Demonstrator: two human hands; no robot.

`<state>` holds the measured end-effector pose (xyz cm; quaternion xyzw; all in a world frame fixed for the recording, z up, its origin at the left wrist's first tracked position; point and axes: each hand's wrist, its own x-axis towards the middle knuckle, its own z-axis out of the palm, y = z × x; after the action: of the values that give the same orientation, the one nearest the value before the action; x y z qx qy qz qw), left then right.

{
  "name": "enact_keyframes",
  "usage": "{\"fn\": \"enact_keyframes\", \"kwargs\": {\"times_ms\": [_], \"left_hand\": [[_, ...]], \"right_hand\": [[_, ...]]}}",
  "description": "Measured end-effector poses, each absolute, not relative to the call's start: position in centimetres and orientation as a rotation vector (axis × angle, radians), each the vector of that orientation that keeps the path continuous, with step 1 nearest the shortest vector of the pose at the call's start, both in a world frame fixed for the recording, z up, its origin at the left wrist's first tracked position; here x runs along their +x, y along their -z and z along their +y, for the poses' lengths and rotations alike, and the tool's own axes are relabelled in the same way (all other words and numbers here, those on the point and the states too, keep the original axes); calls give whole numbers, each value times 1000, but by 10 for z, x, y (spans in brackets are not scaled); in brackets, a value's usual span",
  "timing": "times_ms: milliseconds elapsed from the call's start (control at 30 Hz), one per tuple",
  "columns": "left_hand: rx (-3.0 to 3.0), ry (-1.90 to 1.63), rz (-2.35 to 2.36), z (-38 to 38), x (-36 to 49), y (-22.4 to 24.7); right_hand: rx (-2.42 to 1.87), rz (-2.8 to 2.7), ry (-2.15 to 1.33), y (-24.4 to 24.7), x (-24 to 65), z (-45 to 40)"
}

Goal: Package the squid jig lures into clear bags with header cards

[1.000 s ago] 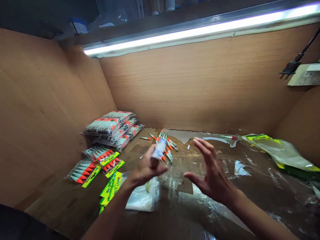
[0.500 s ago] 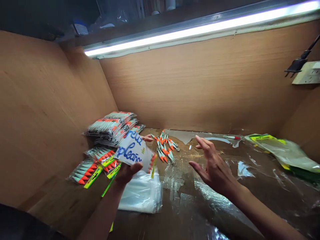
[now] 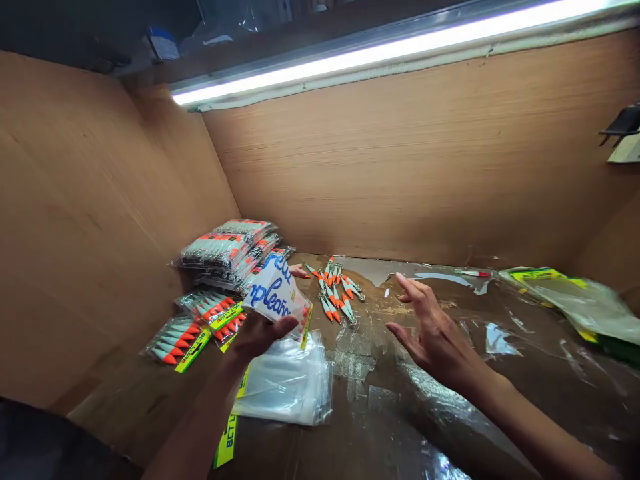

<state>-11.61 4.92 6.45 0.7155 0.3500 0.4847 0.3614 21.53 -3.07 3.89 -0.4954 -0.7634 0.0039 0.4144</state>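
My left hand [image 3: 265, 333] is closed around a flat packet [image 3: 275, 293] with blue lettering on white and a yellow strip with orange tips along its right edge. My right hand [image 3: 427, 327] hovers over the table, fingers apart and holding nothing. Between the hands, farther back, lies a loose pile of orange-and-white fishing lures [image 3: 335, 290]. Below the packet rests a stack of clear plastic bags [image 3: 290, 390]. Left of it lie bagged lures with yellow header strips [image 3: 175, 340], partly overlapping.
Behind the left hand rises a stack of filled lure bags [image 3: 220, 250]. Empty yellow-topped bags [image 3: 560, 300] lie at the right. One single lure [image 3: 473, 273] is near the back wall [image 3: 390, 180]. A yellow strip [image 3: 227, 440] lies at the front.
The view has shifted slightly, so the table items appear a little farther right. My left hand still grips the packet; my right hand stays open in the air.
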Motion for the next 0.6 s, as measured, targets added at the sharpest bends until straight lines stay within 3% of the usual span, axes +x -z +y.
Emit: {"fn": "enact_keyframes", "kwargs": {"times_ms": [167,467,600], "left_hand": [[1497,-1176,571,45,-95,-49],[1024,-587,129,51,-58,26],[911,-626,54,52,-57,36]], "right_hand": [[-1245,-1922,-137,-35,214,-33],[-989,-1792,-797,-47,164,9],[-788,-1674,-1130,-58,138,43]]}}
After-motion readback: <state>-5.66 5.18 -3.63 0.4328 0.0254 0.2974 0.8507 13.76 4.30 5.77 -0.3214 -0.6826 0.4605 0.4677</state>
